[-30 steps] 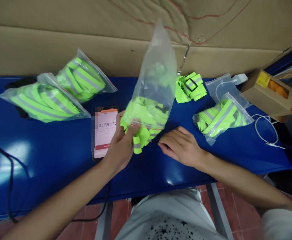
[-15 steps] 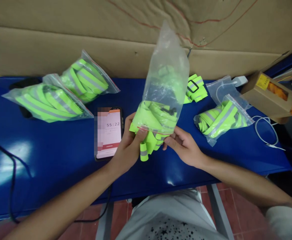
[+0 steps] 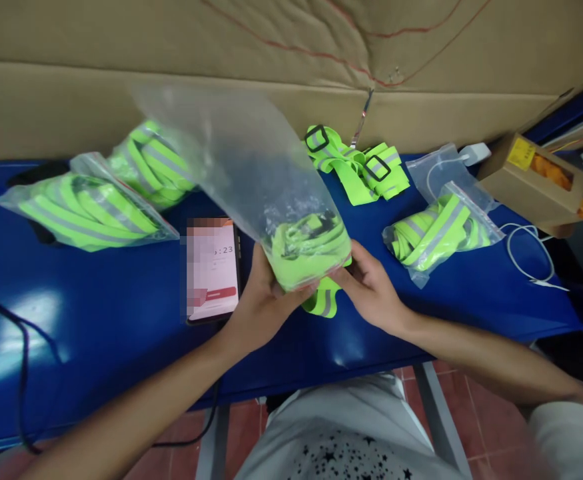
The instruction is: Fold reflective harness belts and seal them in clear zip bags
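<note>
Between my hands is a clear zip bag [image 3: 251, 153], its opening low and its long end pointing up and to the left. A bundle of neon-yellow reflective strap [image 3: 311, 250] with grey stripes is inside it. One strap loop hangs out below the opening. My left hand [image 3: 276, 293] grips the bag's left side near the mouth, thumb across the front. My right hand [image 3: 371, 287] pinches the opening's right corner, fingers partly hidden behind. Just beyond the bag lies a loose reflective strap [image 3: 361, 173] with black buckles.
Filled bags of reflective strap [image 3: 91, 207] lie at the left, and another bag [image 3: 438, 233] at the right. A phone [image 3: 214, 267] lies beside my left hand. A cardboard box [image 3: 531, 180] and white cable [image 3: 531, 253] are at the right of the blue table [image 3: 136, 347].
The bag has tipped from upright to leaning left, uncovering more of the loose buckled strap behind. More strap is inside the bag, and less hangs out below its mouth.
</note>
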Motion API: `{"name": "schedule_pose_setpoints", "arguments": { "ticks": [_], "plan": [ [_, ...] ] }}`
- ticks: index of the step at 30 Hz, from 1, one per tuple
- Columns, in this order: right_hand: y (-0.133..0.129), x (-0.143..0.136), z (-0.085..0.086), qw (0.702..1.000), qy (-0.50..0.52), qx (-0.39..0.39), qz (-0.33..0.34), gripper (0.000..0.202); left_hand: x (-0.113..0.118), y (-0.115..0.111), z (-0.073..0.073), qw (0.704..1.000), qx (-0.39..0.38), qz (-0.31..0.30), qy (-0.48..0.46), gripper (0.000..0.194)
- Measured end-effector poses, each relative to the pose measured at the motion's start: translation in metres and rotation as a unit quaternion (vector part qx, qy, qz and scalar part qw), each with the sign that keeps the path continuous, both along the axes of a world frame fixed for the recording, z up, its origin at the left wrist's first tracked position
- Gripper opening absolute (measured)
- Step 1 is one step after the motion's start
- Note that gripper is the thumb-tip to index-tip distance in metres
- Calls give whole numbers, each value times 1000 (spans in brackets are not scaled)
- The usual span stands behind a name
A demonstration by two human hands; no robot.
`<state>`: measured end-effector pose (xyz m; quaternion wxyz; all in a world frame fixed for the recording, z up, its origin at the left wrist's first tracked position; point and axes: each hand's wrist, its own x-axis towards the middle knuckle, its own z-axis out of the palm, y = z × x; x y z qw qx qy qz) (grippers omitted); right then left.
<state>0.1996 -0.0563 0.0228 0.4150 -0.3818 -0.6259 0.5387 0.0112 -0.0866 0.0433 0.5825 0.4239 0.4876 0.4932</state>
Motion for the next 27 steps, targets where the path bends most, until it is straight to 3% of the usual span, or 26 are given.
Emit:
{"name": "schedule_pose_setpoints", "arguments": {
  "ticks": [3,10,12,15,17,20,24,27],
  "plan": [
    [6,6,4,1000,16,-7,11,34,-4,-2,2,997,-35,-47,-49,82],
    [5,1,13,985,55,-130,94,36,-16,-6,-3,997,-30,-37,-64,78],
    [6,-1,11,980,78,-174,56,39,-14,-6,-5,998,-30,-26,-49,78],
    [9,-2,10,968,106,-227,-27,50,-7,-5,-8,998,-28,-43,-38,53],
    [10,-2,12,962,117,-243,-50,51,-1,-5,-10,997,-26,-62,-40,38],
    [10,-1,18,952,135,-268,-63,48,5,-4,-8,997,-39,-59,-30,38],
    [9,0,24,947,162,-276,5,46,3,2,4,994,-87,4,-65,36],
    [8,1,24,968,143,-190,76,53,-3,8,12,989,-98,52,-96,26]
  ]
}}
